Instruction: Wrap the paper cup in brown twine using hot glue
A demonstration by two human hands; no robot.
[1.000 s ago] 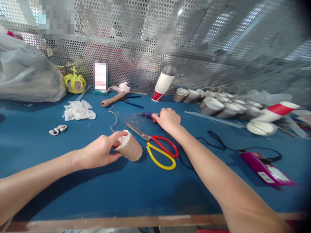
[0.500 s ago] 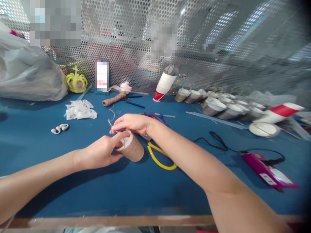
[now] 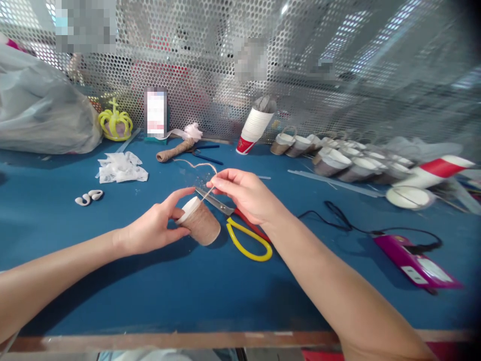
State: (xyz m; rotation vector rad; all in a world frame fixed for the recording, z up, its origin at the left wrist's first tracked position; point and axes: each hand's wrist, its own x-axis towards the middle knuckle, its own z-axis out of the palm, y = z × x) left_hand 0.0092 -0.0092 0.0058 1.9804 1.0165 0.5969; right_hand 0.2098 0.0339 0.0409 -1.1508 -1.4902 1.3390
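Tapered cup [image 3: 203, 223], rough brown outside, white-rimmed, is tilted well behind the front edge of the tabletop [image 3: 169, 301]; left hand [image 3: 152, 228] clamps its rim, right hand [image 3: 250, 195] pinches thin, fibrous twine [image 3: 205, 164].

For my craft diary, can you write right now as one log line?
left hand: holding brown cup, tilted | right hand: pinching twine | scissors: on table

Left grip [image 3: 156, 228] curls, forefinger [image 3: 180, 194] outstretched, while right grip [image 3: 244, 194] pinches.
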